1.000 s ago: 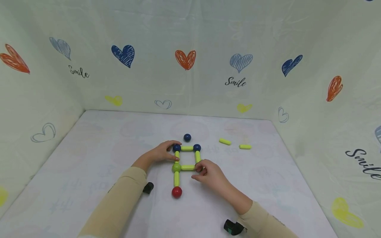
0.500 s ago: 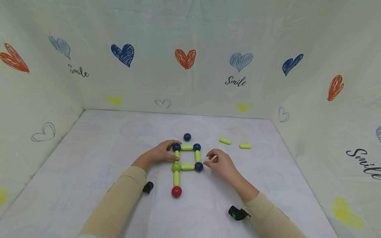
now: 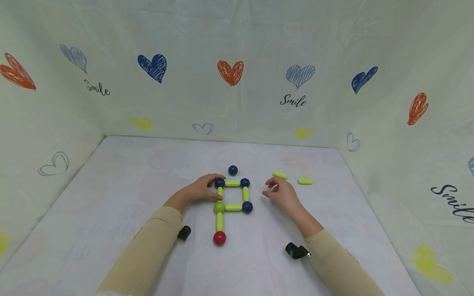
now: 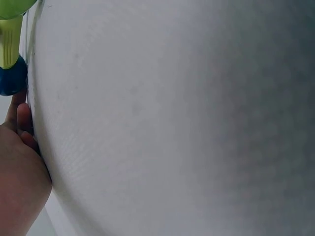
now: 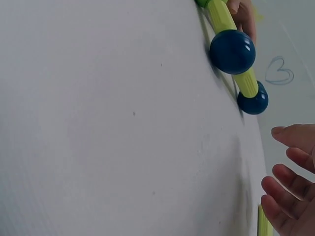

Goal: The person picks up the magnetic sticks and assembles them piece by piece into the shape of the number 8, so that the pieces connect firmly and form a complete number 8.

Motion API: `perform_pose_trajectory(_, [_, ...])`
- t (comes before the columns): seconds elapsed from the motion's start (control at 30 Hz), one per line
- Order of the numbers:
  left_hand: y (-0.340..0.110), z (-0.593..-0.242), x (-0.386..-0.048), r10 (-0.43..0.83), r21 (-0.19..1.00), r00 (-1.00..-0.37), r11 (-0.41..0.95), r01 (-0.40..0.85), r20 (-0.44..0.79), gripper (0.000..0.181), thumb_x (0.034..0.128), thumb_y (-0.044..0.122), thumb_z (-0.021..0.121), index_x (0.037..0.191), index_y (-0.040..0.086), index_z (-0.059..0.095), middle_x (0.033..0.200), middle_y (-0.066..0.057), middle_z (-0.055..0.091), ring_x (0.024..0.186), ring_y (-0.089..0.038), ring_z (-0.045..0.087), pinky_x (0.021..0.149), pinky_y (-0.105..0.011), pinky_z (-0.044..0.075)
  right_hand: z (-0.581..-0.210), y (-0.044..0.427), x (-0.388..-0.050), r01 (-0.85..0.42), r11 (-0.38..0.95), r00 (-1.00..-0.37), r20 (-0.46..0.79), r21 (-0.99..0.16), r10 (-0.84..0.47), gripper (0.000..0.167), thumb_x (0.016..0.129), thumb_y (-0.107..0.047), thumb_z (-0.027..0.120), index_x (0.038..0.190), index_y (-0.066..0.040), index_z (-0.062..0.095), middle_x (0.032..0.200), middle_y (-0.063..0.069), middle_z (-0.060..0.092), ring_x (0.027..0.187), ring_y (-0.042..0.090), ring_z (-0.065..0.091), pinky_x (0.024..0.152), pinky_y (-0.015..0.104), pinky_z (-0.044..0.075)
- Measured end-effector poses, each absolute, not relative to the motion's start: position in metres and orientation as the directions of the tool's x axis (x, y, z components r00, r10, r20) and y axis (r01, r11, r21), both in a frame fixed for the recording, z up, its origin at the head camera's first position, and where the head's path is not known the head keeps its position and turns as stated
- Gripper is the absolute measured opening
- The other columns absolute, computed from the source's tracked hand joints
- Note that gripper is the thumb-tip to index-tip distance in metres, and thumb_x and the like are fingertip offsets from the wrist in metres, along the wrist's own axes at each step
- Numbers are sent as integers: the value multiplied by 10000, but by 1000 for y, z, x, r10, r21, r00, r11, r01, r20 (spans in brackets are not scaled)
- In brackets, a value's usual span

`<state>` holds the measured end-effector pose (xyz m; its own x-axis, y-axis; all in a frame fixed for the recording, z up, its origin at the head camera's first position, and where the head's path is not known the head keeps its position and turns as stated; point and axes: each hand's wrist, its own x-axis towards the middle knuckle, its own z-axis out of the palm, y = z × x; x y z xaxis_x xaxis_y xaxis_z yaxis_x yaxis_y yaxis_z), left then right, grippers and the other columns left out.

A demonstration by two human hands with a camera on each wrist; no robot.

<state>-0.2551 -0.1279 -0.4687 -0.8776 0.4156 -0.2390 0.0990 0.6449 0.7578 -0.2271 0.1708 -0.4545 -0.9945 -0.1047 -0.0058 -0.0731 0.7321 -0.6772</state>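
Observation:
A flat figure of yellow-green magnetic rods and balls lies mid-table: a square with a tail. Its corners are a green ball (image 3: 219, 207) and three blue balls, including the near-right blue ball (image 3: 247, 206); a red ball (image 3: 219, 238) ends the tail. My left hand (image 3: 200, 189) holds the square's left side, fingers round the far-left blue ball (image 3: 220, 183) and thumb at the left rod (image 3: 220, 192). Right of the square, my right hand (image 3: 284, 196) hovers with loosely bent fingers, holding nothing. In the right wrist view its fingers (image 5: 285, 182) are spread apart.
A loose blue ball (image 3: 233, 170) lies beyond the square. Two loose yellow-green rods are at the back right, one rod (image 3: 279, 175) just past my right hand and another rod (image 3: 305, 181) farther right. Black wrist devices (image 3: 295, 250) hang by both forearms.
My right hand has let go of the near-right blue ball and moved right and away from me, toward the loose rods. The left hand and the figure have stayed put.

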Motion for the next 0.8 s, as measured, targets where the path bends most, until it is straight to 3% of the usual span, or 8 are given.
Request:
perform_pose_trajectory(0.5, [-128,-468,-254,410,751,-881,652,102,-235,716,778,234,841,1403,180,496,1472,-119,410,1273,-325,411,1071,-473,334,-454,194,-252,-47,751,-999,32,-659,-34,340,809,-83,785,1116,-6,660,1110,150,593,1026,322,532,883,431,444])
perform_pose_trajectory(0.8, [-128,-469,-254,413,752,-880,651,104,-236,714,781,233,839,1405,185,495,1454,-109,425,1208,-308,431,1052,-472,354,-459,201,-264,-41,781,-998,67,-624,0,330,831,-83,767,1129,11,661,1104,175,579,1031,333,513,890,450,423])
